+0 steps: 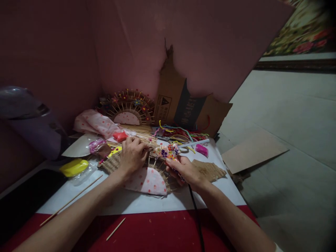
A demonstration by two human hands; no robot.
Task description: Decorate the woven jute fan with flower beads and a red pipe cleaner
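Note:
My right hand (185, 169) is wrapped round a flower-patterned glue gun (168, 150). A whitish glue stick (195, 142) juts from its back end, and its nozzle side points left. Under both hands lies a half-round fan-shaped piece (147, 180) of woven twine and sticks, with a pink dotted cloth centre. My left hand (133, 154) rests over the upper rim of this piece, fingers bent and pressed together close to the gun's tip. Whatever those fingers hold is hidden. Small pink-tipped sticks (150, 141) stand up near the gun.
A decorated fan piece (127, 117) leans at the back beside torn cardboard (170, 94). Coloured yarn strands (183, 131), scissors (181, 139) and yellow clay (74, 168) lie around. A black cord (195, 206) runs down the front. Loose sticks (115, 229) lie at the near side.

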